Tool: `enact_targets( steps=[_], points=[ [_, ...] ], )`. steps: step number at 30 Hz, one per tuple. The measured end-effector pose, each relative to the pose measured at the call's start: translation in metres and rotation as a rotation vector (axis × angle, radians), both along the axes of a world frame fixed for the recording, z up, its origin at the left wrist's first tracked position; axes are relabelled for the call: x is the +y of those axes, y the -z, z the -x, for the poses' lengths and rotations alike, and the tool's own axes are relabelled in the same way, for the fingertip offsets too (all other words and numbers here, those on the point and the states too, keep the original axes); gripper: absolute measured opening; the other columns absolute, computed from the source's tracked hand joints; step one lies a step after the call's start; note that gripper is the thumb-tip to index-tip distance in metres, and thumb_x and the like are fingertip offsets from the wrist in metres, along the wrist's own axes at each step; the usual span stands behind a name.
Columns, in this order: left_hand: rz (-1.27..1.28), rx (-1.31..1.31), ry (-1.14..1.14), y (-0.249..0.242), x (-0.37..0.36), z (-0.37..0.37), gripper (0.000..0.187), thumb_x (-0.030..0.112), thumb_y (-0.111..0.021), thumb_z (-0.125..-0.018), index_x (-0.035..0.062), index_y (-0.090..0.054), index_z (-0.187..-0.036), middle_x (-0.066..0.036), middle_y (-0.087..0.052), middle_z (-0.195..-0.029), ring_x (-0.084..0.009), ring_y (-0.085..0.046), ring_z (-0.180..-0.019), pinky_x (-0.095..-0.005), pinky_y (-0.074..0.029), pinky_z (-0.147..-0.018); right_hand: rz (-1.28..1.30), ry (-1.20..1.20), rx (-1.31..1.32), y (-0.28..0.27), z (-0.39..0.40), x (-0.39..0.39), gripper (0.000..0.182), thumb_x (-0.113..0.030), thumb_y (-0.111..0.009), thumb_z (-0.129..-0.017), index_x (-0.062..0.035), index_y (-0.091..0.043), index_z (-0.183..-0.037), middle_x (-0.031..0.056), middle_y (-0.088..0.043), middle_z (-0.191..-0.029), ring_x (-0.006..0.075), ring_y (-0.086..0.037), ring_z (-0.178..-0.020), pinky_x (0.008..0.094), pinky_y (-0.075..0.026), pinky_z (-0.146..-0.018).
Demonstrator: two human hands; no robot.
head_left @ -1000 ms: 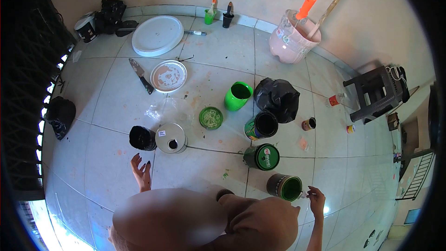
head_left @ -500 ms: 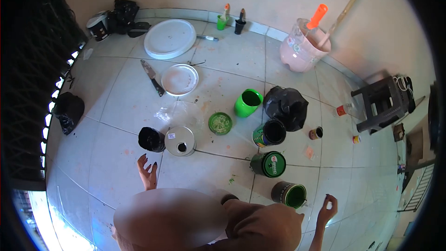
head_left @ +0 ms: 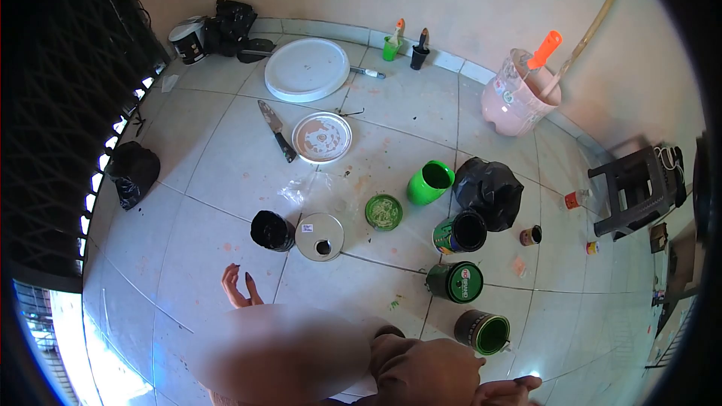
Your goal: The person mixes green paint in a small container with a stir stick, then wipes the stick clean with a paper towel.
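Observation:
My left hand [head_left: 241, 287] is open, thumb and fingers apart, with nothing in it. Just beyond it stand a black-coated container [head_left: 271, 231] and a metal can [head_left: 319, 230] with a dark hole in its pale top. At the bottom right my right hand [head_left: 510, 389] is beside my knee, fingers loosely bent and nothing visible in them. Nearest to it is an open can of green paint [head_left: 492, 334], tilted towards me. Behind that are a dark green can [head_left: 464, 283] with a labelled lid and a can with black inside [head_left: 470, 231].
A green cup [head_left: 426, 186], a green lid [head_left: 383, 212] and a black plastic bag [head_left: 489, 194] lie ahead. Farther off are a knife [head_left: 277, 131], white lids [head_left: 307, 69], brushes in small cups [head_left: 391, 48] and a pink bucket [head_left: 511, 105]. A grey stool [head_left: 628, 188] stands right.
The view has shifted, so the floor items appear farther right and most of them lower. My right hand has dropped down and in towards my knee. My left hand stays open near the black container.

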State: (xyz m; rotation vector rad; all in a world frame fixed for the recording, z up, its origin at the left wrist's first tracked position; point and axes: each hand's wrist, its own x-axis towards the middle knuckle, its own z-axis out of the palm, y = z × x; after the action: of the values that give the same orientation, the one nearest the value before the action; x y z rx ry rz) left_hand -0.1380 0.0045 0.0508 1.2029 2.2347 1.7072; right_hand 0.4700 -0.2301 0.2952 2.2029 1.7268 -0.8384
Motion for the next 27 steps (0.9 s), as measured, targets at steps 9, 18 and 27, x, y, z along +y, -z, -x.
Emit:
enact_targets(
  steps=[9,18,27],
  points=[
    [0.008,-0.083,0.089,0.001,0.008,-0.009,0.023,0.003,-0.058,-0.089,0.0041,-0.054,-0.112,-0.014,-0.053,-0.125,-0.0264,-0.053,-0.115,-0.0392,-0.044,-0.092,-0.146,0.385,0.106,0.136,-0.034,0.109,0.053,-0.013,-0.072,-0.079,0.0005,-0.052,-0.126,0.0120,-0.069,-0.069,0.0219,-0.068,-0.060,0.0345,-0.055,-0.061],
    [0.024,-0.098,0.103,-0.002,0.006,-0.013,0.025,-0.002,-0.058,-0.087,0.0045,-0.054,-0.111,-0.013,-0.055,-0.121,-0.0270,-0.054,-0.114,-0.0399,-0.045,-0.092,-0.281,0.642,0.105,0.224,-0.041,0.006,0.041,-0.023,-0.068,-0.084,0.0001,-0.057,-0.116,0.0132,-0.068,-0.085,0.0230,-0.068,-0.073,0.0350,-0.055,-0.065],
    [0.053,-0.101,0.135,-0.005,0.008,-0.015,0.025,0.000,-0.060,-0.087,0.0046,-0.055,-0.111,-0.014,-0.055,-0.122,-0.0278,-0.054,-0.115,-0.0406,-0.046,-0.092,-0.262,0.385,0.135,0.189,-0.052,0.066,0.047,-0.033,-0.065,-0.087,-0.0040,-0.056,-0.122,0.0149,-0.067,-0.096,0.0264,-0.067,-0.081,0.0391,-0.055,-0.069]
  ],
)
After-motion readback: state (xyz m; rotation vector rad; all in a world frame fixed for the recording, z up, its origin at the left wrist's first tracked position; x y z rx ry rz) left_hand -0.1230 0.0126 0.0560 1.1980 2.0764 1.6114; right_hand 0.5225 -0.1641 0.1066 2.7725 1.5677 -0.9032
